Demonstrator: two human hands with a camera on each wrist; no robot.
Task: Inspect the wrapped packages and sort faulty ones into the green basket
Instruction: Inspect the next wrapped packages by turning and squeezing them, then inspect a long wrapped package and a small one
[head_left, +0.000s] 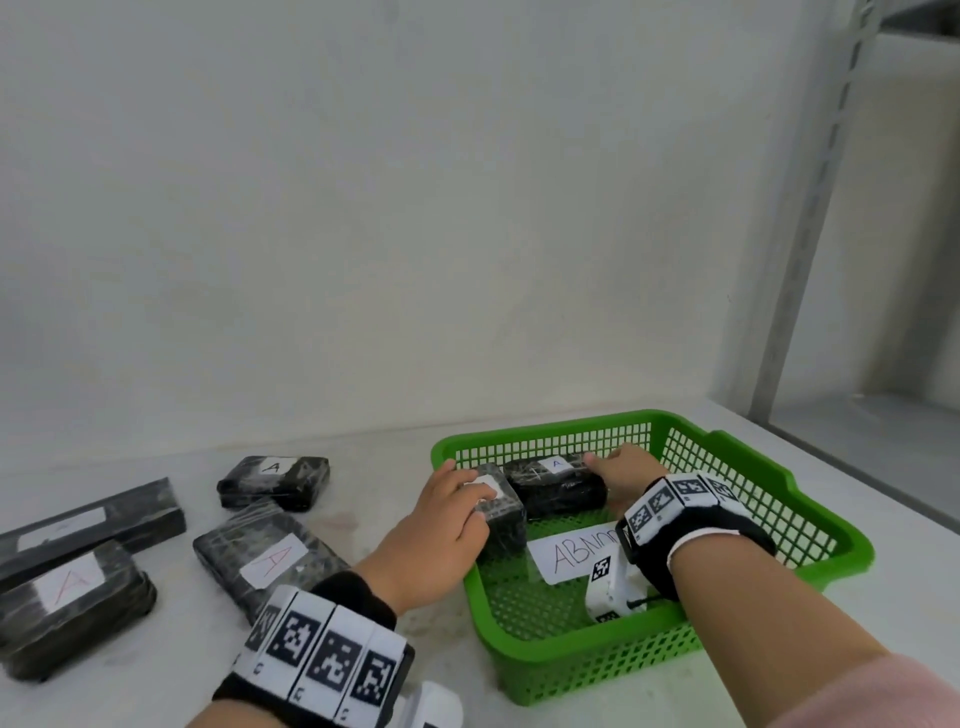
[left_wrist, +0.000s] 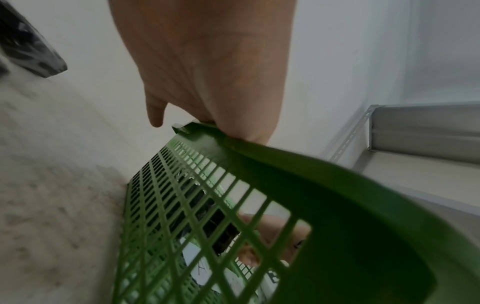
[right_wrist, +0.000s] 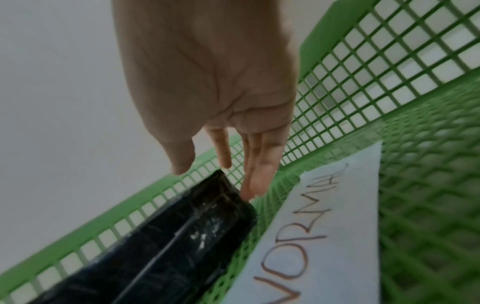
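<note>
The green basket (head_left: 571, 670) stands on the table at the right, with a paper label (head_left: 571, 553) on its floor. Two black wrapped packages are in it. One package (head_left: 556, 491) with an "A" sticker lies along the back wall. My right hand (head_left: 618, 473) reaches inside, and its straight fingertips (right_wrist: 249, 191) touch this package's (right_wrist: 168, 242) right end. The other package (head_left: 506, 519) leans at the basket's left rim. My left hand (head_left: 452, 509) holds it from above, fingers curled over its white sticker. In the left wrist view the palm (left_wrist: 202, 92) hides those fingers behind the rim (left_wrist: 337, 185).
Left of the basket, three wrapped packages (head_left: 274, 480) (head_left: 267, 564) (head_left: 67, 608) and a long black box (head_left: 88, 525) lie on the table. A wall runs close behind. A metal shelf post (head_left: 810, 208) stands at the right.
</note>
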